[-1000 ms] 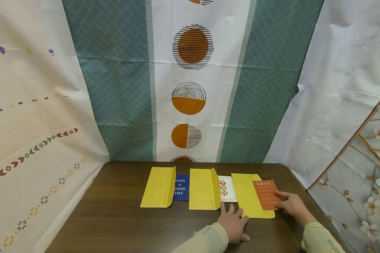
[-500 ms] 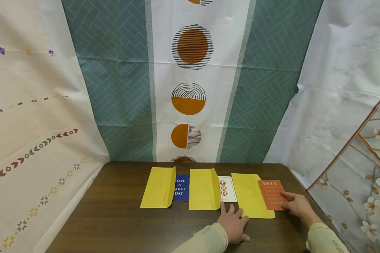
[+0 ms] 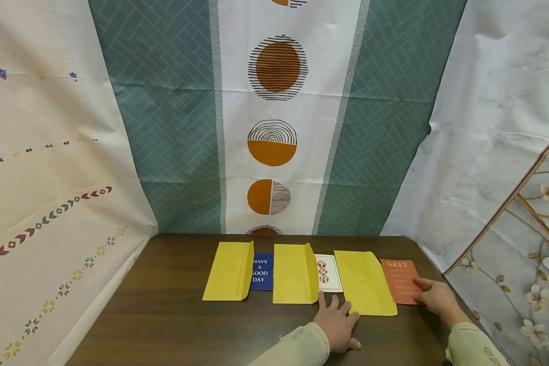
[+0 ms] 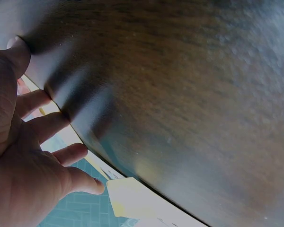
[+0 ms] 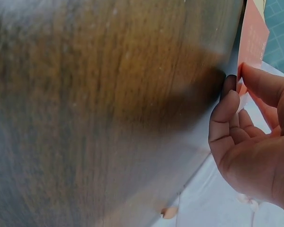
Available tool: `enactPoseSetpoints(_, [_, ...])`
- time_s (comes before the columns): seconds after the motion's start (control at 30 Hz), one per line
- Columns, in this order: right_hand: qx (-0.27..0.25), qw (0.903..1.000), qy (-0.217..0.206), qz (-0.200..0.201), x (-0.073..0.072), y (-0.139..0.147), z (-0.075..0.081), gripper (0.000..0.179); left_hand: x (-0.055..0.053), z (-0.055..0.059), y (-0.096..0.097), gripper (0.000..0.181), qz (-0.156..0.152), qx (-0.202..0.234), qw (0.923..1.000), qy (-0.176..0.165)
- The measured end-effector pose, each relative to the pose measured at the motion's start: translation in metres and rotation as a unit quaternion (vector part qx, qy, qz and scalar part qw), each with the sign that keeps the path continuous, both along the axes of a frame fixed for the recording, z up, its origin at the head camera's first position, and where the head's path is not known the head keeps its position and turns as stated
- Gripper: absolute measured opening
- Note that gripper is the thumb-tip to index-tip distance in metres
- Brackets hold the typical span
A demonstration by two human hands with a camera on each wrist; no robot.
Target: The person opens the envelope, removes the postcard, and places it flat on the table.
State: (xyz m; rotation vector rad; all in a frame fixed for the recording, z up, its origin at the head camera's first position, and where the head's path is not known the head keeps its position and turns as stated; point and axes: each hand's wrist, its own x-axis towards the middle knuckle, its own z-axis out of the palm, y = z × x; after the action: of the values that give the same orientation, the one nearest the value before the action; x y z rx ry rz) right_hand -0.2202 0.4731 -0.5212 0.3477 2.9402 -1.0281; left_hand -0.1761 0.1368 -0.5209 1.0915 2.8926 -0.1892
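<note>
At the right end of the row, my right hand (image 3: 439, 299) pinches the right edge of an orange-red card (image 3: 397, 280) with pale printing. In the right wrist view the thumb and fingertips meet at the edge of the card (image 5: 252, 40), held close over the table. The card stands just right of a yellow envelope (image 3: 362, 284), its left edge along the flap side. My left hand (image 3: 336, 325) rests on the table with fingers spread, fingertips at the envelope's lower left corner. In the left wrist view the left hand (image 4: 33, 156) shows straight fingers and holds nothing.
Left of these lie a second yellow envelope (image 3: 294, 274) with a white card (image 3: 333, 269) under its flap side, and a third yellow envelope (image 3: 226, 272) beside a blue card (image 3: 262, 280) reading "HAVE A GOOD DAY". The dark wooden table (image 3: 174, 315) ends at hanging cloths.
My right hand has drawn the orange-red card to the right, from overlapping the right envelope to beside it. The left hand has stayed in place.
</note>
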Motion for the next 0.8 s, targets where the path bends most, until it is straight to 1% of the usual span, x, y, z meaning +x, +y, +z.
enactPoseSetpoints(0.03, [0.009, 1.0, 0.0, 0.003, 0.0002, 0.001, 0.0002, 0.066, -0.0003, -0.0001, 0.0, 0.064, 0.0, 0.0, 1.0, -0.006])
enactPoseSetpoints(0.17, [0.04, 0.9992, -0.006, 0.007, 0.0, 0.0039, 0.0012, 0.067, -0.0004, 0.0005, 0.0002, 0.064, 0.001, -0.001, 0.9999, -0.012])
enactPoseSetpoints(0.23, [0.032, 0.9994, -0.011, 0.002, 0.0003, 0.0045, 0.0013, 0.067, -0.0002, 0.0007, 0.0002, 0.064, 0.001, -0.002, 0.9999, -0.012])
enactPoseSetpoints(0.27, [0.035, 0.9993, -0.012, 0.001, 0.0001, 0.0048, 0.0014, 0.067, 0.0002, 0.0011, 0.0002, 0.064, 0.002, -0.003, 1.0, -0.007])
enactPoseSetpoints(0.4, [0.036, 0.9992, -0.015, -0.005, 0.0004, 0.0051, 0.0017, 0.067, 0.001, 0.0017, -0.0003, 0.064, 0.001, -0.005, 1.0, -0.005])
enactPoseSetpoints(0.57, [0.068, 0.9975, -0.022, 0.001, 0.0007, 0.0058, 0.004, 0.066, 0.0004, 0.0017, -0.0001, 0.064, 0.001, -0.005, 1.0, -0.008])
enactPoseSetpoints(0.63, [0.072, 0.9971, -0.026, 0.002, 0.0004, 0.0067, 0.0038, 0.066, 0.0001, 0.0015, 0.0001, 0.064, 0.002, -0.005, 0.9999, -0.01])
enactPoseSetpoints(0.8, [0.063, 0.9973, -0.038, -0.006, -0.0002, 0.0083, 0.0023, 0.068, -0.0013, -0.0008, 0.0008, 0.064, 0.002, -0.004, 0.9999, -0.012])
